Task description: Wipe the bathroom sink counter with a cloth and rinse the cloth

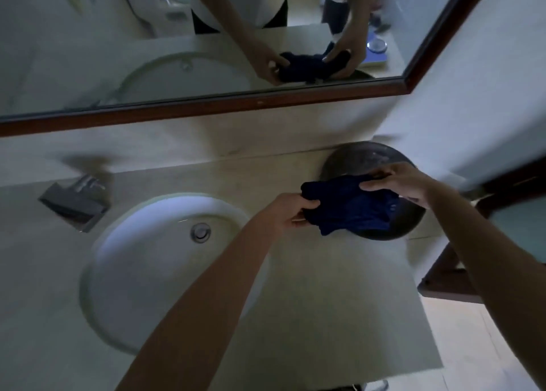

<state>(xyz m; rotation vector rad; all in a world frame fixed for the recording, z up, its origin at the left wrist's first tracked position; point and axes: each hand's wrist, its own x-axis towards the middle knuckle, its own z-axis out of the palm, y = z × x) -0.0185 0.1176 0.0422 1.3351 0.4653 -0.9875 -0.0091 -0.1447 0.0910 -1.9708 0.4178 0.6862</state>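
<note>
Pale stone is making up the sink counter [339, 287], and it is spreading out below and in front of both sets of fingers. To the left of the left fingers, the white oval basin [141, 272] is sitting sunk into the counter, with a round metal drain [201, 232] in its bottom. Farther left, a blurry metal tap [79, 195] is standing by the back edge. Up behind the fingers, a big mirror [118, 51] in a brown frame is showing the same two hands and the cloth.

Under the right fingers, a dark round dish [393, 228] is sitting on the counter near the wall. The dark blue cloth [351, 210] is lying bunched up between the two hands, partly over that dish.

The left hand [295, 210] is pinching the left end of the cloth with curled fingers. The right hand [401, 184] is gripping the far right side, with its fingers bent over the top.

It looks like the person is gathering the cloth to get it ready. To do this well, they should be folding it into a flat pad, keeping it off the dish, and pressing it flat on the stone before wiping in long rows toward the basin.
</note>
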